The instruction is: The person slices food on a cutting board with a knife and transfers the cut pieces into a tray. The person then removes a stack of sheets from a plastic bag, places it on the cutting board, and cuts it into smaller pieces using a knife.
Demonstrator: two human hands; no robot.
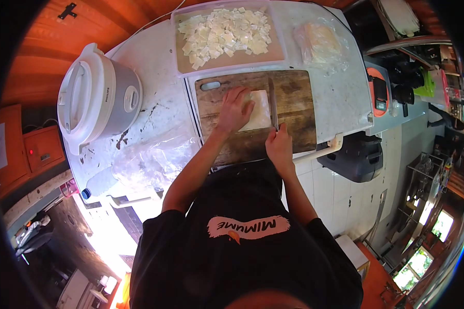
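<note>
A stack of pale, square, dough-like sheets [260, 110] lies on a worn wooden cutting board [296, 100]. My left hand [235, 108] rests flat on the left part of the stack, fingers forward and thumb apart. Closed around a knife's handle, my right hand [280, 146] is at the board's near side. The knife [273, 100] points away from me, its blade along the right edge of the stack; whether it touches the sheets I cannot tell. Beyond the board, a shallow plastic tray [232, 67] carries a heap of small cut pale pieces [224, 33].
A clear plastic bag [319, 44] with a pale block inside lies at the back right of the white table [340, 108]. On the left stand a white and grey rice cooker [100, 95] and crumpled clear plastic [157, 159]. A dark bin-like case [353, 157] is beneath the right edge.
</note>
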